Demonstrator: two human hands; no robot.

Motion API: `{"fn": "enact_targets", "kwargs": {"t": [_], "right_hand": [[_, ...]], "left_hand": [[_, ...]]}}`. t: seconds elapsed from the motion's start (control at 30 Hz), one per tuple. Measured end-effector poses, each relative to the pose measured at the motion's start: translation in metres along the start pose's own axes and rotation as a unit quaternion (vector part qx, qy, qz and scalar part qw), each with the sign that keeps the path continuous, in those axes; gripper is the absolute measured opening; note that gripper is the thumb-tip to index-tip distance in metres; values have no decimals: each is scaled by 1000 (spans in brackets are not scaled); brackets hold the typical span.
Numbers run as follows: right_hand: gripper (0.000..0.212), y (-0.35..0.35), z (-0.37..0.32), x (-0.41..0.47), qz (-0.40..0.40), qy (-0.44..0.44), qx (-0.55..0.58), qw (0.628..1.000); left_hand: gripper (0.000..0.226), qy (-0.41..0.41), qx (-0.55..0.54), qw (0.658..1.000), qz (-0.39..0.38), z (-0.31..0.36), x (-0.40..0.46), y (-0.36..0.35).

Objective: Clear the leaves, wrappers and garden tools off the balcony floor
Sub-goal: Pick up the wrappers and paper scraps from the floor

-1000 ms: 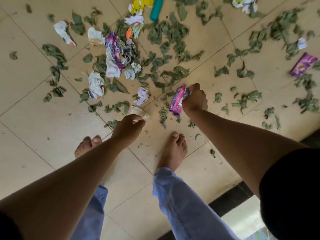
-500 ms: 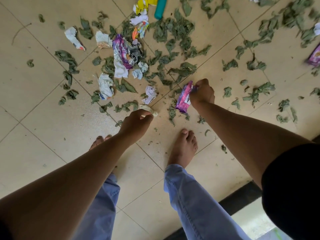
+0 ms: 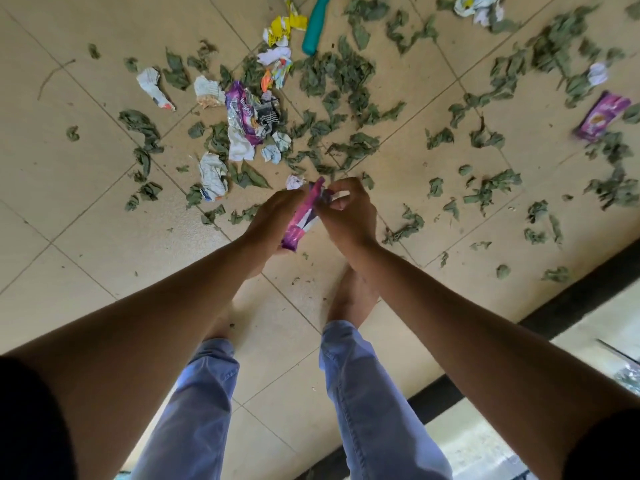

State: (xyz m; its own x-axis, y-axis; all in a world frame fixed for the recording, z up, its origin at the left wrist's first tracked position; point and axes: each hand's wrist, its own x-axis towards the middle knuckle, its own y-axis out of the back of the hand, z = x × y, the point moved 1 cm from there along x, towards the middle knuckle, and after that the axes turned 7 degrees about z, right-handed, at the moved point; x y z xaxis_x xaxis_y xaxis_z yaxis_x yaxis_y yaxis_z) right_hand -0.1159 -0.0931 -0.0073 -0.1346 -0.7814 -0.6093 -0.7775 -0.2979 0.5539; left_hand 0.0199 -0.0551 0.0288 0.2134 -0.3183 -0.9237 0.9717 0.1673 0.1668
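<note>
Both hands meet above the beige tiled floor [image 3: 79, 209]. My left hand [image 3: 266, 223] holds the lower part of a purple wrapper [image 3: 301, 220] from the left. My right hand [image 3: 349, 213] pinches the wrapper's upper end with curled fingers. Whether the left hand still holds the small whitish scrap is hidden. Crumpled wrappers lie ahead: a purple and silver one [image 3: 244, 116], white paper balls [image 3: 213, 174], a yellow one [image 3: 284, 27]. Wilted green leaves [image 3: 332, 84] are scattered all over. A teal tool handle [image 3: 315, 24] lies at the top.
Another purple wrapper [image 3: 602, 114] lies at the far right among leaves. More crumpled paper [image 3: 479, 6] sits at the top right. A black threshold strip [image 3: 571, 303] runs along the right edge of the tiles. My bare feet and blue trouser legs [image 3: 374, 403] stand below the hands.
Both hands rose from the floor and came together. The right hand brought the purple wrapper to the left hand, which now holds it too. The view shifted slightly.
</note>
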Motion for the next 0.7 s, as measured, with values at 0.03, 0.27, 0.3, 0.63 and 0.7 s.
{"fn": "enact_targets", "kwargs": {"t": [0.03, 0.27, 0.3, 0.63, 0.7], "right_hand": [[25, -5, -6, -10, 2, 6, 0, 1000], [14, -39, -10, -76, -40, 39, -10, 998], [11, -44, -8, -84, -52, 44, -20, 997], [24, -75, 29, -51, -39, 88, -119, 988], [35, -84, 43, -34, -37, 117, -239, 963]], "left_hand": [[41, 15, -35, 999, 1, 0, -3, 3], [62, 11, -130, 991, -2, -26, -8, 34], [55, 16, -131, 991, -6, -32, -5, 38], [31, 28, -15, 997, 67, -81, 34, 97], [32, 33, 11, 996, 88, -91, 37, 104]]}}
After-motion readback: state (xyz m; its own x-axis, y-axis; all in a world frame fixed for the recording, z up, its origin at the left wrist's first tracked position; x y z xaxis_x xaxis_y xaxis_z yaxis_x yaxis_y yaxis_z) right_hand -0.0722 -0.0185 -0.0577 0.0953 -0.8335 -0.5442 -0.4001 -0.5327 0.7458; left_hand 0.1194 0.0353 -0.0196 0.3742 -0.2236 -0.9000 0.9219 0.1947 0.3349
